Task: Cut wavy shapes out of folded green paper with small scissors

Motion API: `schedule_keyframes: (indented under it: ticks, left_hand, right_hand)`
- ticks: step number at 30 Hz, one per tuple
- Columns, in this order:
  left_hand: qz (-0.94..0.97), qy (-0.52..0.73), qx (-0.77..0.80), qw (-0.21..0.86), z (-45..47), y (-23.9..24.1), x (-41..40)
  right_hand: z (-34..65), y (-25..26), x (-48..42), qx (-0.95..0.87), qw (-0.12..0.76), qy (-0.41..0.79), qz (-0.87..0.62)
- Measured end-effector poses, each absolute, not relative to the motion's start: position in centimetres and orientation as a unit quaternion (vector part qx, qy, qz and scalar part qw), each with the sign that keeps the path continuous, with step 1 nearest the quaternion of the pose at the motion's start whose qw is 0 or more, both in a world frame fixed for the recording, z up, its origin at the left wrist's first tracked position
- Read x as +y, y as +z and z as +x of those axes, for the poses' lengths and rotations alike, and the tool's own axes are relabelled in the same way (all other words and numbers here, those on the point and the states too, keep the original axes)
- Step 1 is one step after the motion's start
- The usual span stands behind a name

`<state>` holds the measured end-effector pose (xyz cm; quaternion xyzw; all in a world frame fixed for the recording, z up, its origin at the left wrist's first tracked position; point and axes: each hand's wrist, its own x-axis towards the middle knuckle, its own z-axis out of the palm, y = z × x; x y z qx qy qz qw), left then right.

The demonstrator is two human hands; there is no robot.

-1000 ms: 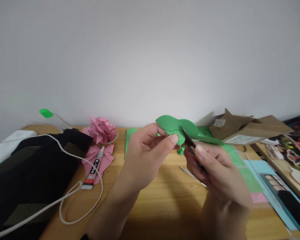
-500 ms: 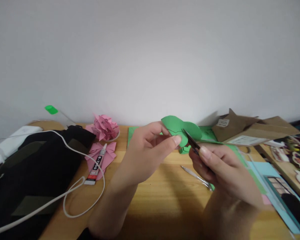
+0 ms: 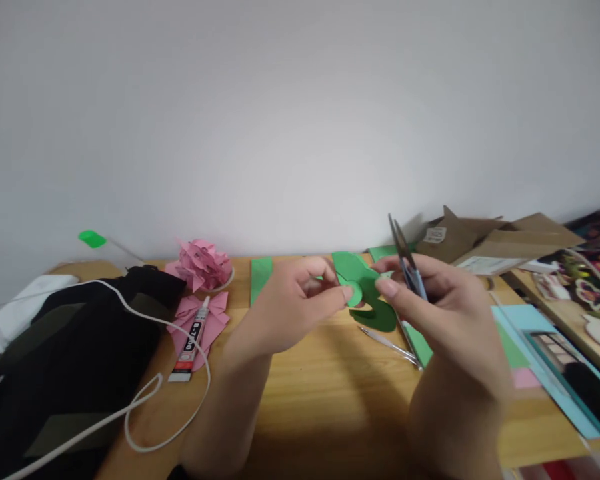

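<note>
1. The left hand (image 3: pixel 295 310) pinches the green paper (image 3: pixel 359 269) above the bench (image 3: pixel 305 420).
2. The right hand (image 3: pixel 447 310) grips its other side and holds scissors (image 3: pixel 407 257), blades upward.
3. Its curved outline looks cut; whether the rounded tab (image 3: pixel 357 292) remains attached is unclear.

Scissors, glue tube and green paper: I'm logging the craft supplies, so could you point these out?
Scissors (image 3: pixel 405 251), head view: on the blades.
Glue tube (image 3: pixel 196 329), head view: on the black label.
Green paper (image 3: pixel 367 280), head view: near its middle.
</note>
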<state>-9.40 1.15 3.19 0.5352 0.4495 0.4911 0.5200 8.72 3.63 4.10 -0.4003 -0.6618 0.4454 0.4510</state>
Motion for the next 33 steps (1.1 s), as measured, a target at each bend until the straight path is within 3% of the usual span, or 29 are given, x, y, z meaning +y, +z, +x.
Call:
schedule_keyframes:
  ticks: [3,8,14,21,25,33]
  left_hand:
    - [0.538,0.487,0.44,0.529,-9.2,3.1,1.1]
    - [0.479,0.557,0.416,0.536,-8.1,3.0,1.3]
    - [0.462,0.612,0.416,0.489,-6.4,2.5,1.2]
    - [0.453,0.666,0.422,0.417,-6.5,2.2,1.2]
    - [0.403,0.729,0.406,0.376,-7.0,2.2,1.4]
    - [0.372,0.76,0.356,0.397,-7.5,2.5,1.2]
  right_hand:
    - [8.5,4.3,3.8,-0.679,0.433,0.451,-0.384]
    - [8.4,3.9,3.6,-0.636,0.493,0.44,-0.398]
    - [7.7,3.1,3.3,-0.551,0.566,0.46,-0.407]
    - [6.9,3.3,2.7,-0.554,0.58,0.453,-0.389]
    - [7.3,3.5,1.7,-0.597,0.504,0.525,-0.338]
    - [7.4,3.7,1.9,-0.602,0.344,0.655,-0.301]
